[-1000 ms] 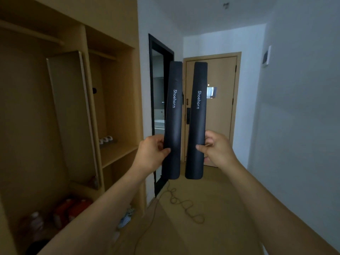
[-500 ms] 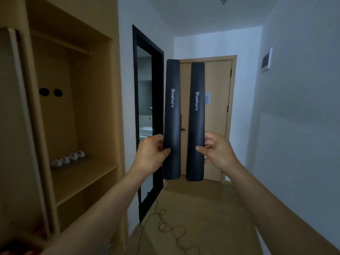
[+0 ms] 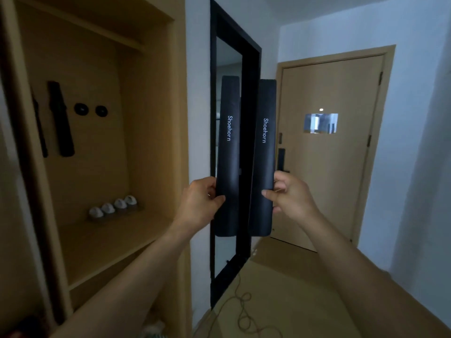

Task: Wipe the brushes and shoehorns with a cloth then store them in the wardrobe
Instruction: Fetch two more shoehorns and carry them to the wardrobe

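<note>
I hold two long black shoehorns upright, side by side, each printed "Shoehorn". My left hand (image 3: 201, 203) grips the left shoehorn (image 3: 229, 142) near its lower end. My right hand (image 3: 290, 196) pinches the right shoehorn (image 3: 264, 152) at the same height. The wooden wardrobe (image 3: 151, 142) stands open at my left. On its back panel hang two dark brushes (image 3: 59, 118), beside two round black hooks (image 3: 90, 110) with nothing on them.
Several small white items (image 3: 113, 206) sit on the wardrobe shelf (image 3: 102, 242). A black-framed mirror (image 3: 234, 57) leans on the wall behind the shoehorns. A wooden door (image 3: 327, 152) closes the hallway ahead. A loose cord (image 3: 241, 311) lies on the floor.
My view has moved closer to the wardrobe's right compartment, so the hanging brushes and hooks now show. Both hands keep the same grip on the shoehorns.
</note>
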Available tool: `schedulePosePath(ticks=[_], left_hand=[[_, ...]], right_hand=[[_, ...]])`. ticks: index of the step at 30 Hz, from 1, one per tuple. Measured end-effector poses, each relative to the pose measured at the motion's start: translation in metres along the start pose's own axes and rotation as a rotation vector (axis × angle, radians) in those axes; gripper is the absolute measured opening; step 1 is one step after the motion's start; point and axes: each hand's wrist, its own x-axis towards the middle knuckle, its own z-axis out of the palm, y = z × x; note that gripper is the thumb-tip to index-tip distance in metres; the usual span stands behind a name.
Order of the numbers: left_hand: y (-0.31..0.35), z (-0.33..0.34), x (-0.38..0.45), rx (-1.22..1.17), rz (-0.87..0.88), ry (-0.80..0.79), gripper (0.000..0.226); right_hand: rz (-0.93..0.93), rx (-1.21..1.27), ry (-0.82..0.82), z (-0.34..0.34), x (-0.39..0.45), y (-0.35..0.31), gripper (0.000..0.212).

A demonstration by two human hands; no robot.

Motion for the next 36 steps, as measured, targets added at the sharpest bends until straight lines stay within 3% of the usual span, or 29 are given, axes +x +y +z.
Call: schedulePosePath(ticks=[9,19,27,36], left_hand=[[-0.077,0.0,0.104,0.165,-0.115,0.221,0.015],[-0.169,-0.061,0.13,0.321,-0.353,0.394,0.014],[-0.257,-0.122,0.18,0.393,-0.352,0.549,0.011],[-0.334,-0.18,0.242,0.392,-0.353,0.59,0.013]], right_hand=[[-0.103,0.135,-0.211,0.08,0.168,0.051,0.018],[-0.145,0.255,-0.47,0.236,0.263,0.068,0.022],[-0.214,0.275,-0.545,0.346,0.332,0.054,0.026],[-0.203,0.324,-0.576,0.441,0.411,0.034,0.027]])
